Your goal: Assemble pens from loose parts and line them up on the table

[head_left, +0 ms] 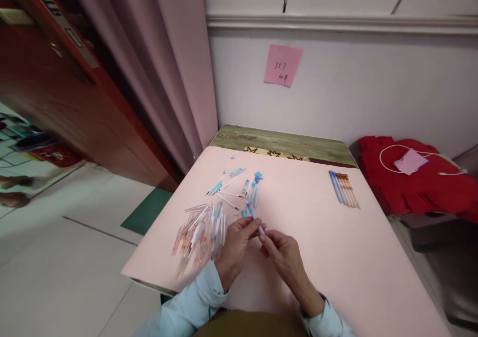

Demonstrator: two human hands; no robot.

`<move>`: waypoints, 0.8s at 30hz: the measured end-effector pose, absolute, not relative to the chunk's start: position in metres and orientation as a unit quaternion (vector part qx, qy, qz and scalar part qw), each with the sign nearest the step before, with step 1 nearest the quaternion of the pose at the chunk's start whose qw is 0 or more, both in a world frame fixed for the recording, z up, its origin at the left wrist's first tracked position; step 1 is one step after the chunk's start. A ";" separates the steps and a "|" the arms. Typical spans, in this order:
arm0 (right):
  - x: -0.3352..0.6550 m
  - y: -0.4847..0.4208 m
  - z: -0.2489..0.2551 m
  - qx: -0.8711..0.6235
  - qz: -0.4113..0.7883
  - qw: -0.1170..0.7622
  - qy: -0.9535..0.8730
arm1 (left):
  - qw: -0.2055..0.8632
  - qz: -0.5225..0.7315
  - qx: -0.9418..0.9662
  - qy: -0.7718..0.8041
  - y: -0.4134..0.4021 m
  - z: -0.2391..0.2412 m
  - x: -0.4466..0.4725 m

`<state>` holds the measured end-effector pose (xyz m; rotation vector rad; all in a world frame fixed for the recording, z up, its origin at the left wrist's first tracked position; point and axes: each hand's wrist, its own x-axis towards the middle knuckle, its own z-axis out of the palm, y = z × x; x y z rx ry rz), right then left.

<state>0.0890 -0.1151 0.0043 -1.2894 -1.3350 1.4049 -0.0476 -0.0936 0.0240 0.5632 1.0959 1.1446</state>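
Between my two hands, over the near middle of the table, is a blue pen (251, 211), tilted with its darker blue end pointing up and left. My left hand (239, 236) pinches its barrel between thumb and fingers. At its lower end my right hand (282, 251) closes thumb and fingertips on the same pen. Just beyond my hands lie loose blue pen parts (255, 193), small blue caps (258, 176) and thin white refills (229, 194). Left of my left hand spreads a heap of clear and brownish pen barrels (196, 240), with several refills among them.
At the right of the pink-covered table (317, 237) several pens (343, 190), blue and brown, lie side by side in a row. Red cloth (421, 185) with a white cable and pink paper lies beyond the right edge. A wooden door (93, 88) and curtain (175, 53) stand left.
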 end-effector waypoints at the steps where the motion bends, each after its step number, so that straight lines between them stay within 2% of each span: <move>1: 0.088 -0.115 0.005 -0.498 0.574 0.397 -0.515 | 0.670 0.500 0.257 0.484 -0.094 0.025 -0.048; 6: 0.089 -0.113 0.003 -0.451 0.674 0.381 -0.444 | 0.672 0.490 0.276 0.483 -0.096 0.027 -0.048; 10: 0.091 -0.104 -0.009 -0.433 0.656 0.385 -0.485 | 0.637 0.511 0.279 0.505 -0.095 0.022 -0.045; 14: 0.091 -0.093 -0.021 -0.449 0.603 0.420 -0.509 | 0.598 0.515 0.322 0.523 -0.089 0.019 -0.048; 19: 0.097 -0.087 -0.031 -0.441 0.630 0.469 -0.435 | 0.563 0.513 0.363 0.537 -0.080 0.025 -0.074; 24: 0.103 -0.083 -0.036 -0.445 0.632 0.546 -0.322 | 0.430 0.583 0.342 0.599 -0.069 0.040 -0.137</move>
